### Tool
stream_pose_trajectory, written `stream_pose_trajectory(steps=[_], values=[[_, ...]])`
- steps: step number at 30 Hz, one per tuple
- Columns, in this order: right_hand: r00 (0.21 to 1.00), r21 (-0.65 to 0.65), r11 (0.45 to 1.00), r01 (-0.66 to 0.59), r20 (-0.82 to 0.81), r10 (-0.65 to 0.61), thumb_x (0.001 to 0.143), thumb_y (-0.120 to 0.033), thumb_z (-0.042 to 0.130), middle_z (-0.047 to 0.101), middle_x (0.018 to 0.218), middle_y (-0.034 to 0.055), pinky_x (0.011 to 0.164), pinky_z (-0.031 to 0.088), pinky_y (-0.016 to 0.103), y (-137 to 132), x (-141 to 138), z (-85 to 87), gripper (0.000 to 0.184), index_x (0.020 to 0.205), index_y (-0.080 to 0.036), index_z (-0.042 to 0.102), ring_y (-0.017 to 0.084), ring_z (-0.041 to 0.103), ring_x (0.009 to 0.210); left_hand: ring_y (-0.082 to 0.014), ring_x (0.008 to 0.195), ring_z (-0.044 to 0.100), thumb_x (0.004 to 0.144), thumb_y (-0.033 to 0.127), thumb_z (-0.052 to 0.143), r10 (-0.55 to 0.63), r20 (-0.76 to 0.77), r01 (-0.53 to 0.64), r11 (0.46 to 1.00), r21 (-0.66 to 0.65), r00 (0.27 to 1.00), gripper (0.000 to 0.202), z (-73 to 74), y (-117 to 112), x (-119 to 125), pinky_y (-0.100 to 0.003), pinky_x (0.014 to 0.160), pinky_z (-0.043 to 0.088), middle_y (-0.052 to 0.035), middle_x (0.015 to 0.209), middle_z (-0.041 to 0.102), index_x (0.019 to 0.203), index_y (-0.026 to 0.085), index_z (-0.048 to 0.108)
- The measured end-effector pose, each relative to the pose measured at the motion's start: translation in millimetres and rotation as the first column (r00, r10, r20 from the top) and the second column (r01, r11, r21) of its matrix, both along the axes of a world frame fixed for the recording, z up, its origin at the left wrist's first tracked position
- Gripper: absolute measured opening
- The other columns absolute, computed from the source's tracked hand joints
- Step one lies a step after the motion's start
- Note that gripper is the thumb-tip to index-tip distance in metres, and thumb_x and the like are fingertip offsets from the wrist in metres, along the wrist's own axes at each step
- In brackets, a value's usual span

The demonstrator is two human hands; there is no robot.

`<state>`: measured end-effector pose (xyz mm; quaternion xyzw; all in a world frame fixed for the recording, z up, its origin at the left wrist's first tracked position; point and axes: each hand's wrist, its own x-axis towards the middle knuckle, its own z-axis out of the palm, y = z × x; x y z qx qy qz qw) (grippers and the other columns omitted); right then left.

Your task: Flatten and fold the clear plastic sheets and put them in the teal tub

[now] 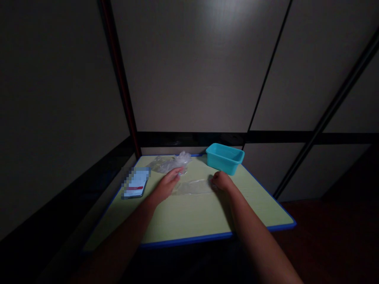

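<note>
A clear plastic bag [194,186] lies flat on the pale green table [192,217] between my two hands. My left hand [168,183] rests on the bag's left end with its fingers stretched forward. My right hand [220,181] is at the bag's right end, fingers curled down and pinched on its edge. Just beyond my left hand lies a crumpled heap of clear plastic bags [171,161].
A turquoise plastic tub [225,157] stands at the table's far right corner. A phone [136,183] with a blurred screen lies at the left edge. The table has a blue rim and dim wall panels rise behind it. Dark floor lies to the right.
</note>
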<state>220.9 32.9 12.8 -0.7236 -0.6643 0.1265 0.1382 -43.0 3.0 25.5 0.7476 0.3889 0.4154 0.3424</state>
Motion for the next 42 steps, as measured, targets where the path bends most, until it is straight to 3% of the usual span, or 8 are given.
stream_pose_trajectory(steps=[4, 7, 9, 11, 16, 18, 29, 42], values=[[1.0, -0.003, 1.0, -0.001, 0.012, 0.001, 0.078, -0.027, 0.059, 0.07, 0.078, 0.0101, 0.053, 0.032, 0.023, -1.4, -1.5, 1.5, 0.019, 0.081, -0.012, 0.07, 0.015, 0.058, 0.066, -0.0215, 0.093, 0.061, 0.088, 0.064, 0.022, 0.063, 0.588, 0.201, 0.906, -0.372, 0.806, 0.06, 13.7, 2.3, -7.5, -0.035, 0.076, 0.05, -0.0123, 0.108, 0.062, 0.103, 0.017, 0.056], [1.0, 0.005, 1.0, -0.003, 0.023, 0.003, 0.077, -0.024, 0.058, 0.07, 0.082, 0.0105, 0.053, 0.033, 0.023, -2.0, -2.2, 1.9, 0.019, 0.082, -0.012, 0.071, 0.016, 0.059, 0.069, -0.013, 0.056, 0.054, 0.083, 0.069, 0.031, 0.154, 0.879, 0.437, 0.821, -0.368, 0.451, 0.058, 20.0, 3.4, -17.9, -0.023, 0.046, 0.043, -0.0039, 0.068, 0.056, 0.074, 0.016, 0.052], [1.0, 0.005, 1.0, 0.0, 0.026, 0.0, 0.076, -0.023, 0.058, 0.07, 0.083, 0.01, 0.054, 0.033, 0.023, -1.8, -2.3, 1.6, 0.019, 0.083, -0.012, 0.071, 0.017, 0.059, 0.07, -0.0089, 0.042, 0.041, 0.082, 0.071, 0.032, 0.163, 0.935, 0.541, 0.779, -0.318, 0.314, 0.059, 21.3, 3.1, -24.3, -0.019, 0.036, 0.031, 0.0019, 0.054, 0.043, 0.063, 0.017, 0.045], [1.0, 0.001, 1.0, 0.005, 0.026, -0.005, 0.075, -0.023, 0.058, 0.07, 0.083, 0.0096, 0.055, 0.034, 0.022, -1.5, -2.2, 1.1, 0.019, 0.085, -0.012, 0.071, 0.017, 0.06, 0.071, -0.0085, 0.038, 0.034, 0.08, 0.074, 0.028, 0.144, 0.931, 0.625, 0.706, -0.334, 0.335, 0.061, 20.2, 1.8, -27.9, -0.019, 0.034, 0.026, 0.0039, 0.05, 0.035, 0.058, 0.018, 0.039], [1.0, -0.006, 1.0, 0.009, 0.024, -0.009, 0.075, -0.024, 0.06, 0.07, 0.084, 0.0088, 0.056, 0.036, 0.022, -1.8, -2.1, 1.6, 0.018, 0.085, -0.014, 0.071, 0.016, 0.06, 0.071, -0.0097, 0.037, 0.026, 0.076, 0.079, 0.016, -0.124, 0.813, 0.787, 0.37, -0.494, 0.569, 0.067, 13.4, -3.4, -23.5, -0.021, 0.036, 0.021, 0.0044, 0.045, 0.028, 0.056, 0.019, 0.038], [1.0, -0.008, 1.0, 0.009, 0.026, -0.009, 0.075, -0.023, 0.06, 0.07, 0.085, 0.0083, 0.056, 0.035, 0.022, -2.1, -2.2, 2.0, 0.017, 0.085, -0.015, 0.071, 0.015, 0.06, 0.071, -0.0095, 0.036, 0.024, 0.076, 0.08, 0.013, -0.213, 0.792, 0.807, 0.318, -0.497, 0.572, 0.068, 12.0, -3.7, -22.8, -0.021, 0.036, 0.019, 0.0048, 0.044, 0.026, 0.054, 0.02, 0.037], [0.999, -0.011, 1.0, -0.003, 0.044, 0.004, 0.074, -0.022, 0.057, 0.07, 0.087, 0.0102, 0.054, 0.033, 0.023, 3.0, -0.4, -3.6, 0.019, 0.085, -0.014, 0.07, 0.017, 0.06, 0.073, -0.0091, 0.033, 0.018, 0.079, 0.077, 0.008, -0.079, 0.888, 0.756, 0.561, -0.335, 0.453, 0.065, 13.3, 7.1, -46.2, -0.021, 0.034, 0.017, 0.0071, 0.04, 0.017, 0.049, 0.022, 0.026], [0.998, -0.014, 1.0, 0.002, 0.07, -0.001, 0.074, -0.021, 0.055, 0.07, 0.089, 0.0111, 0.054, 0.033, 0.023, -0.6, -3.0, -1.6, 0.021, 0.087, -0.014, 0.069, 0.018, 0.06, 0.073, -0.0071, 0.031, 0.012, 0.076, 0.079, 0.003, -0.183, 0.808, 0.788, 0.418, -0.451, 0.56, 0.071, 6.2, 5.1, -35.0, -0.019, 0.031, 0.014, 0.0073, 0.037, 0.017, 0.046, 0.02, 0.031]])
